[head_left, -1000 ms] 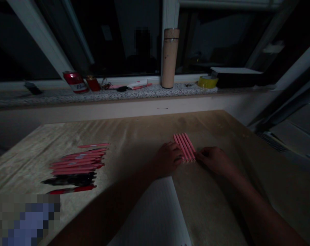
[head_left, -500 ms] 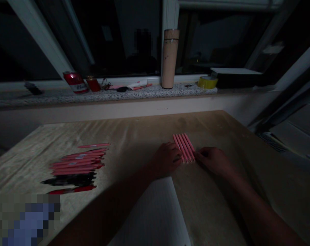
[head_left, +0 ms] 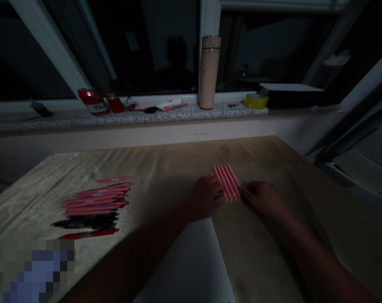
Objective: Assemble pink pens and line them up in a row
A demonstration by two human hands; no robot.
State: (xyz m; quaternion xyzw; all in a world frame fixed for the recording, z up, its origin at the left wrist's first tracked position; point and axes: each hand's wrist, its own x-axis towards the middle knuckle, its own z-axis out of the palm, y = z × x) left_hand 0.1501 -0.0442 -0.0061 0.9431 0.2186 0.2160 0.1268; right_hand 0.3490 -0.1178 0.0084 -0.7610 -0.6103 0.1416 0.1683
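Several pink pens lie side by side in a slanted, even row on the table. My left hand rests against the row's left side, its fingers curled together and partly in shadow. At the lower right end of the row is my right hand, with thumb and forefinger closed against the outermost pen. The row sits squeezed between both hands. White paper lies below my left wrist, partly covered by my forearm.
On the table's left lie more pink pens, black pens and red pens. The windowsill behind holds a red can, a tall flask, yellow tape and a dark box. A blurred-out patch covers the lower left corner.
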